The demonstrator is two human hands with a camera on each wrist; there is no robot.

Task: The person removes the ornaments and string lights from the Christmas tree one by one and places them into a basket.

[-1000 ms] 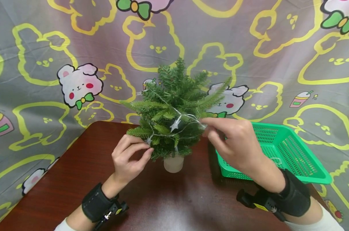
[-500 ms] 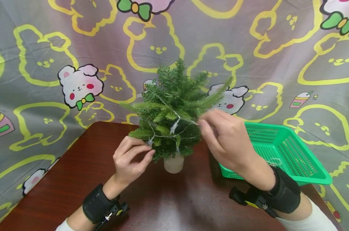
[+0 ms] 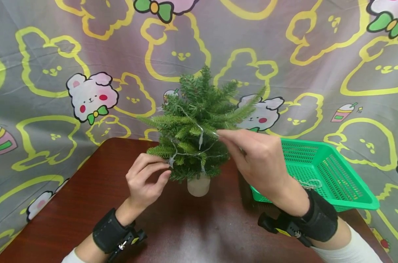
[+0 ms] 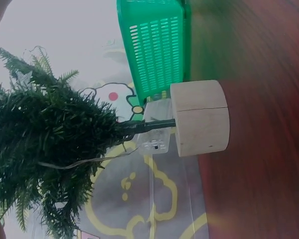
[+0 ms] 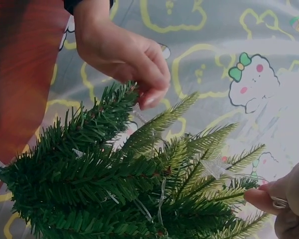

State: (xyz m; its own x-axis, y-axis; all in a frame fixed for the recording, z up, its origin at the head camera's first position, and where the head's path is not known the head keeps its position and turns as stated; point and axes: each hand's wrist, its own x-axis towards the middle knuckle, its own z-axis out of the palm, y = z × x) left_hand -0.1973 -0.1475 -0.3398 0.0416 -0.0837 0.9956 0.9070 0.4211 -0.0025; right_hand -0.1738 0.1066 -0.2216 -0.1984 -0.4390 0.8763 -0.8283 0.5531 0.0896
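Note:
A small artificial Christmas tree (image 3: pixel 199 109) stands upright on a pale round wooden base (image 4: pixel 199 118). String lights (image 3: pixel 185 155) with clear stars loop across its front branches. At the tree's lower left, my left hand (image 3: pixel 147 179) holds a star light (image 3: pixel 171 161) at its fingertips, partly hidden by the fingers. My right hand (image 3: pixel 261 160) pinches the thin wire at the tree's right front, and a bit of wire loops by its fingers in the right wrist view. Between the hands another star (image 3: pixel 200 140) hangs from the wire.
A green perforated basket (image 3: pixel 353 164) stands right of the tree, with a small clear coil (image 3: pixel 312 183) in it. Behind the trunk sits a clear box (image 4: pixel 157 124). The dark wooden table (image 3: pixel 97 175) ends at a patterned curtain (image 3: pixel 120 47).
My right hand has moved left along the tree's front with the wire. The middle star has turned and now hangs edge-on. My left hand has shifted only slightly.

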